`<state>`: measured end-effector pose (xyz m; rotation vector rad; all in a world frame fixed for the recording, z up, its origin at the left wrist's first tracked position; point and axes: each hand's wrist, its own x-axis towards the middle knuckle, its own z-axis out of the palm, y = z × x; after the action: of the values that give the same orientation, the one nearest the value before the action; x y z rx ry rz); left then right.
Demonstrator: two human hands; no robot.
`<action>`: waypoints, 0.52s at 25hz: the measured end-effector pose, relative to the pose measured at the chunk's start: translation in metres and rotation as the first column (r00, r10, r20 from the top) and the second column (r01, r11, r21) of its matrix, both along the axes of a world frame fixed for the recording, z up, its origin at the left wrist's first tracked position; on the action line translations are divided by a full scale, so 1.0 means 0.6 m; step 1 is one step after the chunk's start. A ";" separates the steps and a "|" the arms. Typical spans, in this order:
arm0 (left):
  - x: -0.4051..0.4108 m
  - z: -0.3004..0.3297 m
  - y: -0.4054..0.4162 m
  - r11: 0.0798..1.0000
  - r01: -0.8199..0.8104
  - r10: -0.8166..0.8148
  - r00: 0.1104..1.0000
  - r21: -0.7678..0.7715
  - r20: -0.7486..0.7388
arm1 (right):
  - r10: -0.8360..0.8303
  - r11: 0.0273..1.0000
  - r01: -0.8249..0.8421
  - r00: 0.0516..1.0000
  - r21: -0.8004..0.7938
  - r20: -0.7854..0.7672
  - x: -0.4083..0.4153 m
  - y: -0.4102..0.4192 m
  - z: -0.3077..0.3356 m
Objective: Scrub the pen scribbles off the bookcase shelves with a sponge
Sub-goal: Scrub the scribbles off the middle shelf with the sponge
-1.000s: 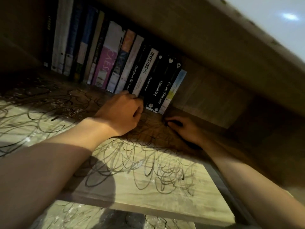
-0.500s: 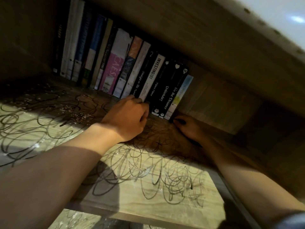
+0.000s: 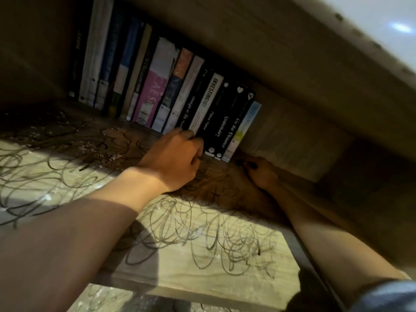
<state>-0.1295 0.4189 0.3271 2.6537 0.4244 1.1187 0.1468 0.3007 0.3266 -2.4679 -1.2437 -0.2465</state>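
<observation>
Your left hand (image 3: 174, 159), fingers curled, presses against the foot of the books (image 3: 202, 109) on the scribbled shelf (image 3: 202, 255). Your right hand (image 3: 262, 173) lies in shadow beside them, its grip unreadable. No sponge is visible.

I'm seeing both hands reaching deep into a wooden bookcase shelf (image 3: 236, 273). Pen scribbles (image 3: 202, 235) are looping across most of the shelf board, near edge to far, with pale flecks scattered on the left part. A row of books (image 3: 171, 91) is standing along the back, leaning slightly. The left hand (image 3: 173, 161) is sitting at the foot of the spines, fingers curled, fingertips touching the bottom of the white "INVESTING 101" book (image 3: 206, 104); I can't tell whether it's holding anything. The right hand (image 3: 262, 174) is lying in shadow on the board, just right of the last book, fingers pointing left toward it. No sponge visible to me.
</observation>
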 end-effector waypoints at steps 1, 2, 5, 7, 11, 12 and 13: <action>0.000 0.000 0.001 1.000 -0.001 0.001 1.000 -0.005 0.004 | 0.048 0.999 -0.048 0.998 0.009 -0.035 -0.016 -0.010 0.000; -0.001 0.000 0.003 1.000 -0.003 0.003 1.000 -0.009 0.006 | 0.122 0.992 -0.121 0.991 0.019 -0.055 -0.034 -0.021 0.001; 0.001 -0.002 0.002 1.000 0.004 -0.004 1.000 -0.009 0.001 | 0.295 0.956 -0.290 0.943 0.055 -0.154 -0.066 -0.062 0.007; -0.001 -0.002 0.003 1.000 0.002 -0.002 1.000 -0.011 -0.003 | 0.264 0.964 -0.263 0.948 0.034 -0.178 -0.056 -0.054 0.011; -0.003 -0.002 0.004 1.000 -0.002 0.002 1.000 -0.017 -0.015 | 0.096 0.995 -0.098 0.991 -0.015 -0.094 -0.064 -0.013 0.011; -0.003 -0.003 0.004 1.000 -0.003 0.003 1.000 -0.022 -0.011 | 0.180 0.984 -0.179 0.978 0.022 -0.105 -0.076 -0.017 0.009; -0.003 -0.003 0.005 1.000 -0.003 0.003 1.000 -0.023 -0.003 | 0.278 0.960 -0.274 0.953 0.056 -0.122 -0.089 -0.030 0.007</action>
<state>-0.1312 0.4218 0.3252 2.6366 0.4392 1.1037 0.0936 0.2830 0.3306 -2.2048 -1.4912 -0.0352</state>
